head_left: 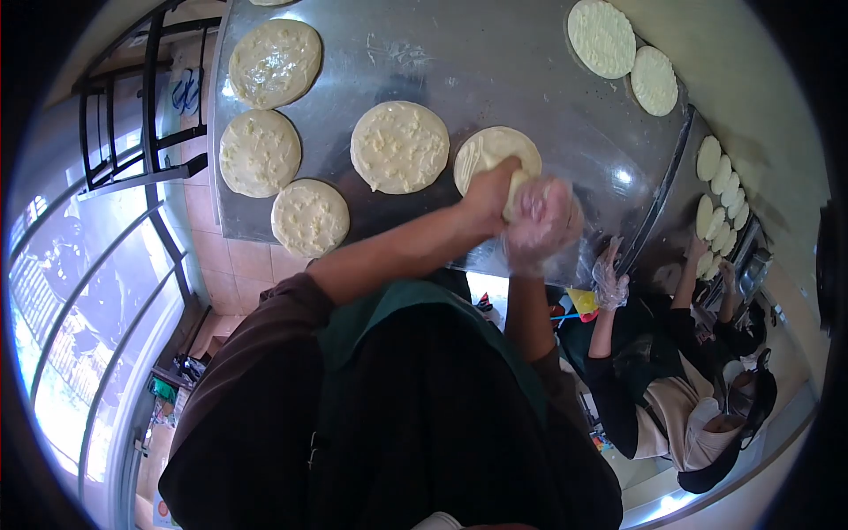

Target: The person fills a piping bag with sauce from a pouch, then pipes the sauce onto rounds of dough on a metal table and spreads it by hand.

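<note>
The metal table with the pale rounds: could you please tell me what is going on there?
The gloved right hand grips a pale item, partly hidden, at the edge of a streaked round; the bare left hand is beside it. A lumpy round lies untouched to the left on the metal table. A co-worker stands to the right.

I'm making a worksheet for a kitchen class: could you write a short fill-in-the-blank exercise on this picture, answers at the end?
1. The right hand wears a clear plastic ____.
2. Near the top right of the metal table lie ____ dough rounds.
3. In the picture, the nearest whole round to the one under the hands lies to its ____.
4. The person's apron is dark ____.

Missing words: glove; two; left; green.
</note>
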A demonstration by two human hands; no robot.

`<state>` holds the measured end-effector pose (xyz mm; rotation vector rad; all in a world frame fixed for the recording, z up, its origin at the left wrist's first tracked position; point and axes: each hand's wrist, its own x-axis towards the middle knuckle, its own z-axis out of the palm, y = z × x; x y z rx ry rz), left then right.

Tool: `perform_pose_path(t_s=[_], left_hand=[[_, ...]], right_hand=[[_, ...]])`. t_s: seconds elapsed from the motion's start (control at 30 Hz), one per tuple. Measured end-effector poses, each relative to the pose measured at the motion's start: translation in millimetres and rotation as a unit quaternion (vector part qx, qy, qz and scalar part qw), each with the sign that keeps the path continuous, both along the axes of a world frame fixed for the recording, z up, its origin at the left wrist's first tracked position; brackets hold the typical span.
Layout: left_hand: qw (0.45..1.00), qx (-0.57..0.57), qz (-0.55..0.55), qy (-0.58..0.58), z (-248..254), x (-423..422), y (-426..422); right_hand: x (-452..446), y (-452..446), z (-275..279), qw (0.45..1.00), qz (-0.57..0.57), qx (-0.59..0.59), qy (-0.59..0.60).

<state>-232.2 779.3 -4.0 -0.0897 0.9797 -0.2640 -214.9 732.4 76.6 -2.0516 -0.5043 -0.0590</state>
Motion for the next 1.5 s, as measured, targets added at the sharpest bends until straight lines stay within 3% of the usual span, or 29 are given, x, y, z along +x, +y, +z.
perform_pose_path(t_s=[0.07,0.13,0.17,0.2,0.27,0.33,0.4,0.53,0.6,0.63,0.67,0.7,0.73,0.77,0.83,0.87,0.9,0.93,0.97,1.0,1.07,1.13,1.2,1.23,1.33,1.43,1.47,1.5], left_hand=[[0.997,0.044,-0.029,0.053,16.4,-27.5,-13.8],[0.982,0.14,-0.126,0.027,26.5,-42.0,-18.7],[0.989,0.091,-0.102,0.049,24.7,-43.4,-23.5],[0.993,0.041,-0.079,0.071,24.0,-44.5,-27.2],[0.985,0.128,-0.117,-0.007,20.1,-21.8,-13.0],[0.987,0.119,-0.095,-0.041,14.6,7.2,1.8],[1.0,0.011,-0.018,-0.024,11.6,25.1,6.9],[0.992,0.067,-0.089,0.065,23.3,-17.5,-18.0],[0.993,0.059,-0.1,0.013,14.9,-51.0,-38.8],[0.993,0.057,-0.106,-0.013,16.0,-56.8,-40.6],[0.979,0.129,-0.155,-0.036,10.8,-54.0,-40.4],[0.957,0.199,-0.204,-0.059,9.3,-42.7,-32.2],[0.961,0.189,-0.192,-0.062,8.6,-26.2,-22.7],[0.965,0.18,-0.18,-0.065,7.9,-9.8,-13.3],[0.999,-0.001,-0.033,-0.024,7.3,20.0,0.7],[0.979,0.164,-0.061,-0.102,0.2,12.7,-5.3],[0.925,0.323,-0.087,-0.178,-14.8,-0.8,-17.2],[0.923,0.321,-0.124,-0.17,-11.0,-12.3,-22.2],[0.919,0.319,-0.161,-0.163,-7.0,-23.8,-27.2],[0.914,0.316,-0.198,-0.157,-2.8,-35.2,-32.0],[0.915,0.305,-0.227,-0.132,-4.1,-57.5,-48.7],[0.865,0.392,-0.268,-0.164,-1.9,-59.2,-46.5],[0.924,0.298,-0.231,-0.066,5.7,-36.8,-39.1],[0.977,0.125,-0.159,0.065,30.4,-1.5,-18.1],[0.992,0.105,-0.073,-0.014,11.9,38.6,-6.5],[0.992,0.106,-0.072,0.009,13.7,21.8,-18.3],[0.958,0.233,-0.158,-0.061,-4.1,-2.3,-34.0],[0.977,0.158,-0.139,-0.011,0.7,-16.5,-44.2]], right_hand=[[-28.5,-27.0,-8.9,0.954,-0.045,0.173,0.24],[-37.7,-32.7,-3.3,0.994,-0.031,-0.023,0.098],[-42.6,-32.8,2.1,0.994,-0.036,-0.042,0.093],[-36.5,-38.1,-11.2,0.993,-0.037,0.005,0.11],[-24.5,-48.6,-37.9,0.984,-0.039,0.101,0.14],[7.4,-0.1,-0.5,0.921,-0.048,0.3,0.243],[12.4,4.8,3.7,0.949,-0.061,0.234,0.2],[-18.4,-32.7,-9.4,0.992,-0.044,0.061,0.101],[-44.4,-56.2,-18.7,0.997,-0.055,-0.036,0.038],[-45.0,-54.7,-17.3,0.996,-0.06,-0.007,0.062],[-45.4,-53.1,-15.8,0.994,-0.067,0.023,0.086],[-33.3,-39.2,-5.6,0.975,-0.069,0.129,0.167],[-20.4,-27.4,1.2,0.939,-0.069,0.233,0.243],[-5.8,-17.0,0.9,0.964,-0.077,0.179,0.181],[10.9,-6.2,-3.4,0.983,-0.085,0.124,0.108],[13.3,-5.8,-5.3,0.983,-0.086,0.126,0.098],[10.8,-11.7,-10.7,0.969,-0.081,0.185,0.138],[8.6,-17.6,-16.3,0.95,-0.075,0.244,0.177],[2.9,-25.8,-18.3,0.993,-0.063,0.102,0.01],[-8.4,-37.3,-16.8,0.985,-0.047,-0.047,-0.157],[-28.4,-52.4,-11.6,0.946,-0.033,-0.188,-0.263],[-39.5,-57.4,-10.5,0.974,-0.037,-0.15,-0.163],[-23.5,-56.0,-21.7,0.995,-0.031,-0.054,-0.081],[-8.5,-47.5,-25.7,0.998,-0.038,-0.008,-0.039],[22.1,-20.3,-21.1,0.988,-0.081,0.102,0.088],[10.5,-22.5,-10.4,0.957,-0.082,0.206,0.187],[-3.0,-35.0,-13.0,0.975,-0.086,0.141,0.148],[-22.9,-54.4,-20.8,0.987,-0.089,0.074,0.109]])
